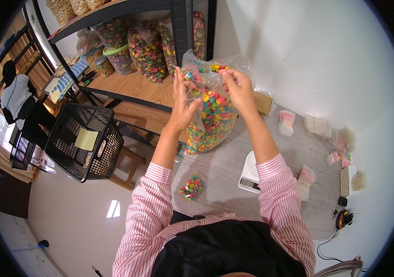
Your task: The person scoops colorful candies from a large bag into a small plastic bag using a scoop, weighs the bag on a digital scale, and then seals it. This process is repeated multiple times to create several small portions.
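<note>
A large clear plastic bag (212,119) of small multicoloured pieces stands on the grey wood-look table, its mouth open at the top. My left hand (184,104) is at the left side of that mouth, with loose plastic between thumb and fingers. On the right side, my right hand (237,88) pinches the bag's rim. More colourful pieces show in plastic behind the rim, partly hidden by it. A small clear packet (192,187) of similar pieces lies nearer to me. To its right sits a white digital scale (249,173), partly covered by my right forearm.
Stacks of small packets (287,122) and white tubs (347,180) line the wall side. A black shelf (131,86) with filled bags stands at the left. A black plastic basket (82,142) rests on a brown stool (127,169). Another person (22,97) stands at far left.
</note>
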`<state>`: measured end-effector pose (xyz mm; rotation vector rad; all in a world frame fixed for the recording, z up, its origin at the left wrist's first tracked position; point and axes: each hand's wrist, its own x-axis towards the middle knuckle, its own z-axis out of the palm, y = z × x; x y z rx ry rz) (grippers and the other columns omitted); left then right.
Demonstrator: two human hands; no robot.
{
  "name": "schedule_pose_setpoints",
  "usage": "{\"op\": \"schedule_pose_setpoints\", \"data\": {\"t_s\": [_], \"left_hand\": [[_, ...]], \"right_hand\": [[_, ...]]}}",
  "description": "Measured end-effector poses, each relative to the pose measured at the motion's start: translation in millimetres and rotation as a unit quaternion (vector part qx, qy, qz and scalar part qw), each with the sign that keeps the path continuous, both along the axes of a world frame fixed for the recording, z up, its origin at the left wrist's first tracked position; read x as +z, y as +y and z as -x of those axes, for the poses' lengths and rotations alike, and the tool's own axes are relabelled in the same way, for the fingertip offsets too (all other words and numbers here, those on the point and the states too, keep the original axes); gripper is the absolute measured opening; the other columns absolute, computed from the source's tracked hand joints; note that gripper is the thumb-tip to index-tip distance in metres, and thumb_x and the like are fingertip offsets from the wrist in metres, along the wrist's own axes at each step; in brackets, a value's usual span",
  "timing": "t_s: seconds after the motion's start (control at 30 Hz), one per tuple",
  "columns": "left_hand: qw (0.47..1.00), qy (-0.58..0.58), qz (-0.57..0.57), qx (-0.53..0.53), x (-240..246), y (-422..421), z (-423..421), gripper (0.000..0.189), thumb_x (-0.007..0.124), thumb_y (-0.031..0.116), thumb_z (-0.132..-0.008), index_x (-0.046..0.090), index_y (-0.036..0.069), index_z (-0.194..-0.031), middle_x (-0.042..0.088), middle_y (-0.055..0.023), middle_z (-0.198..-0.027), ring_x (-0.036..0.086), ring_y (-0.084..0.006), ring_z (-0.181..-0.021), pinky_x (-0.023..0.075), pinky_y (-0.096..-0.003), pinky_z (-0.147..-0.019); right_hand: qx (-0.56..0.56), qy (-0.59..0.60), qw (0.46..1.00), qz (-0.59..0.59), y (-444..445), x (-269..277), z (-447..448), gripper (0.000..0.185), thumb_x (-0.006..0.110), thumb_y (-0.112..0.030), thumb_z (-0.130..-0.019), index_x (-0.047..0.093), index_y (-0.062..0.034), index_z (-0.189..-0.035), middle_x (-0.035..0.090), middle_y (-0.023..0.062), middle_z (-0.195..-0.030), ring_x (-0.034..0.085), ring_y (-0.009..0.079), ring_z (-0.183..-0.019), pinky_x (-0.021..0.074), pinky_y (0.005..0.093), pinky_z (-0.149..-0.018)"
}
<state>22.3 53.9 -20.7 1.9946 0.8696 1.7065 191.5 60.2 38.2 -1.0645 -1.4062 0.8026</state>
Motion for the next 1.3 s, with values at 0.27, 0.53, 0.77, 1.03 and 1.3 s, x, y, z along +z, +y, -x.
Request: {"op": "schedule_pose_setpoints", "data": {"t_s": [0.27,0.53,0.77,1.03,1.3], "left_hand": [[0.996,0.061,-0.03,0.059,11.4,-5.3,1.8,0.039,0.056,0.029,-0.077,0.043,0.004,-0.104,0.0,-0.0243,-0.148,0.002,-0.0392,-0.137,0.0049,-0.0489,-0.107],[0.998,-0.054,-0.013,0.009,4.2,-24.0,0.5,0.041,0.059,0.03,-0.076,0.042,0.005,-0.105,0.01,-0.0233,-0.147,0.016,-0.0352,-0.134,0.021,-0.0462,-0.105],[0.992,-0.116,0.027,-0.028,1.7,-63.8,-17.1,0.049,0.069,0.018,-0.072,0.039,0.004,-0.109,0.05,-0.0119,-0.106,0.048,-0.0197,-0.097,0.0398,-0.0354,-0.086],[0.994,0.017,0.102,-0.022,7.9,-77.8,-29.8,0.053,0.078,0.018,-0.064,0.044,0.005,-0.103,0.055,-0.0051,-0.086,0.052,-0.0162,-0.08,0.0427,-0.0308,-0.078],[0.995,0.036,0.083,-0.049,22.9,-86.8,-44.7,0.058,0.079,0.022,-0.061,0.046,0.004,-0.106,0.055,-0.0064,-0.086,0.055,-0.018,-0.083,0.0429,-0.0321,-0.079]], "right_hand": [[0.003,0.062,0.998,0.007,2.5,2.6,-9.4,0.023,0.055,-0.02,-0.089,0.064,0.0003,-0.097,0.057,0.0012,-0.07,0.051,0.0068,-0.058,0.042,0.0219,-0.054],[-0.018,0.107,0.994,0.005,-4.8,5.1,-32.5,0.022,0.055,-0.018,-0.089,0.063,0.0007,-0.099,0.054,0.0006,-0.07,0.049,0.0059,-0.057,0.0398,0.0201,-0.05],[-0.036,0.115,0.993,0.015,-14.8,6.6,-62.6,0.022,0.054,-0.018,-0.089,0.063,0.0007,-0.098,0.053,0.0008,-0.07,0.048,0.0053,-0.057,0.0391,0.0193,-0.05],[-0.007,0.128,0.992,0.013,-50.8,20.1,-97.1,0.023,0.054,-0.017,-0.089,0.062,0.002,-0.098,0.051,-0.0003,-0.068,0.046,0.0056,-0.056,0.0364,0.0197,-0.05],[0.058,0.143,0.987,0.052,-99.9,22.5,-122.9,0.023,0.054,-0.017,-0.089,0.06,0.0018,-0.099,0.049,-0.0002,-0.068,0.045,0.0072,-0.056,0.0357,0.0207,-0.05]]}}
